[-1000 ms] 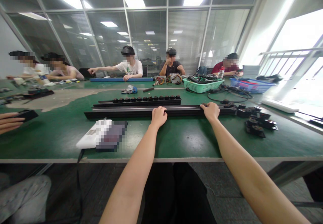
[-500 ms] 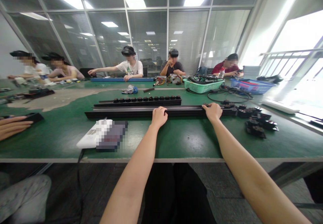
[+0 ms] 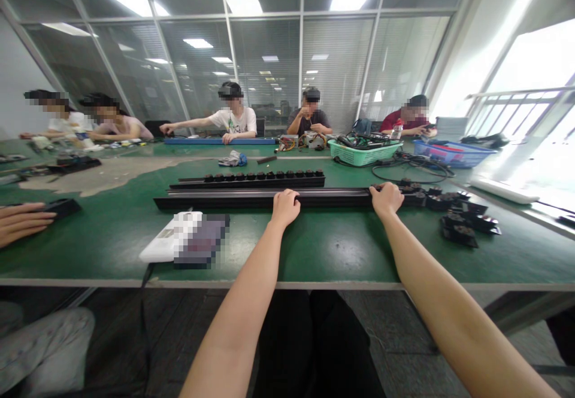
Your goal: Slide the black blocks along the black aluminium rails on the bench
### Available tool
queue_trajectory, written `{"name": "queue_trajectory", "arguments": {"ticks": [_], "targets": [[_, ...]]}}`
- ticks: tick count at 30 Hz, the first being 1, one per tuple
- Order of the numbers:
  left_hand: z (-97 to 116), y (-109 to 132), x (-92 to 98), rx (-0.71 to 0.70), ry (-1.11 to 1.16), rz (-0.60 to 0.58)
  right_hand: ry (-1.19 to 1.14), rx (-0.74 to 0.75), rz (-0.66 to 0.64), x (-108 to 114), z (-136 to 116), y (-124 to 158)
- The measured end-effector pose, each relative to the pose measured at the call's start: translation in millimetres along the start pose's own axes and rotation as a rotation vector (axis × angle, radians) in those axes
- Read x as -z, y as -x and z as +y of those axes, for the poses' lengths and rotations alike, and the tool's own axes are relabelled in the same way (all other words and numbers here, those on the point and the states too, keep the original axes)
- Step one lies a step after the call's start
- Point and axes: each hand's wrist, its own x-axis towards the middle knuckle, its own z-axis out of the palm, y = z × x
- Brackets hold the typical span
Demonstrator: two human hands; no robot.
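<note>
A long black rail (image 3: 224, 199) with a grooved, shiny top lies crosswise on the green table in front of me. My left hand (image 3: 286, 207) is closed over its near edge around the middle, fingers on top. Farther right, my right hand (image 3: 387, 199) is closed at the top of the rail, and a small dark part shows at its thumb tip; its fingers mostly hide that part. Behind lies a second black rail (image 3: 251, 184) bearing a row of small black modules (image 3: 256, 176). More loose black modules (image 3: 459, 230) are heaped beyond the rail's right end.
A white device (image 3: 164, 239) and a dark blurred box (image 3: 202, 242) sit at front left. Another person's hand (image 3: 22, 221) rests on a black piece (image 3: 65, 207). Green (image 3: 363, 154) and blue baskets (image 3: 453, 154), with cables, stand behind; several people sit across the table.
My right hand has shifted slightly to the right along the rail, with the dark part at its thumb. The left hand keeps its place on the rail. The view has turned slightly.
</note>
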Motion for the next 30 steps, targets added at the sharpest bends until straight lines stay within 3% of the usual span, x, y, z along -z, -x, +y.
{"name": "queue_trajectory", "arguments": {"ticks": [23,30], "targets": [[-2.8,-0.6,-2.8,-0.003,0.008,0.011,-0.031,-0.124,0.127,-1.6,10.3,-5.8],[-3.1,-0.2,-1.0,0.001,0.018,0.004,0.078,-0.161,0.064,-4.9,12.7,-9.2]]}}
